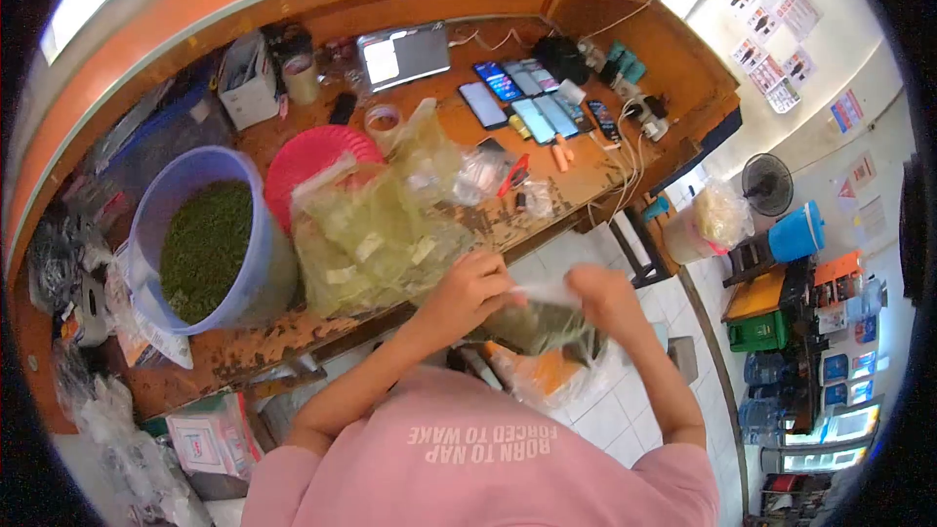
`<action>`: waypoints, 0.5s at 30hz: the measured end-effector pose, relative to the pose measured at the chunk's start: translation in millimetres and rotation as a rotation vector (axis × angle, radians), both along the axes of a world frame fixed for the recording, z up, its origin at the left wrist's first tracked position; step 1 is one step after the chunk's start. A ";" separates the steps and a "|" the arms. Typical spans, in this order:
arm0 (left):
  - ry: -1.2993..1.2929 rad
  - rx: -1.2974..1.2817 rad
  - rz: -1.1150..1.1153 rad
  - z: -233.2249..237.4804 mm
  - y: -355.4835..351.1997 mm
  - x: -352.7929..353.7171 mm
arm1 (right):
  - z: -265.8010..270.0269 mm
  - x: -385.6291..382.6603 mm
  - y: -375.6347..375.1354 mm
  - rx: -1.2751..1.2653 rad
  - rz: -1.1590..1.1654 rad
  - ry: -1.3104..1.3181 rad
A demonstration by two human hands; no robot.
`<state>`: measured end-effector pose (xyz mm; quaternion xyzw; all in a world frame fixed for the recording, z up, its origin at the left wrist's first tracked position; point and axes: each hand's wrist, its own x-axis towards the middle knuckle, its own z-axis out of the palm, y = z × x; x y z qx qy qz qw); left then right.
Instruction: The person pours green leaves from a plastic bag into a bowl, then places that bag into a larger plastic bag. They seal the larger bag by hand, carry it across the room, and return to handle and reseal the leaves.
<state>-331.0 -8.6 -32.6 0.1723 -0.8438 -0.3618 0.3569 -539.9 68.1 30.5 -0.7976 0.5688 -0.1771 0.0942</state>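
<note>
My left hand [475, 288] and my right hand [603, 295] both grip the top edge of a small clear plastic bag [547, 324] holding dark green stuff, just below the front edge of the wooden counter [244, 351]. Right above my left hand lies a heap of filled clear bags [376, 229] on the counter. A blue bucket [146, 224] full of green granules [205, 249] stands to the left of the heap. Behind the heap sits a red basket [312, 161].
Several phones [527, 102] lie in a row at the back right of the counter, with cables and chargers [634, 112]. A laptop [402, 54], a tape roll [383, 120] and a white box [246, 83] stand at the back. Loose bags pile at the left. A fan [768, 183] stands on the floor.
</note>
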 end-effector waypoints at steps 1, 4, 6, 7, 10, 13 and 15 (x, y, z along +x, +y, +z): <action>0.057 -0.080 0.093 3.5 0.0 7.5 | -7.3 9.4 -4.5 -0.009 -0.062 -0.049; 0.119 -0.059 0.128 3.3 -8.6 43.8 | -14.2 75.1 10.7 0.057 0.275 -0.037; 0.125 -0.122 0.326 -0.6 -5.5 65.8 | -10.1 68.2 -31.5 0.185 0.017 -0.057; 0.110 -0.067 0.359 -3.7 -12.0 74.6 | -14.9 87.4 -24.2 0.145 0.130 -0.021; 0.109 -0.013 0.377 6.2 -18.0 97.1 | -6.4 101.6 -66.9 -0.009 0.243 0.024; 0.196 0.084 0.586 6.9 -15.9 114.0 | -5.8 132.1 -64.7 -0.018 0.421 0.029; 0.229 0.177 0.657 15.2 -18.6 130.1 | -1.3 142.8 -92.0 -0.060 0.487 0.021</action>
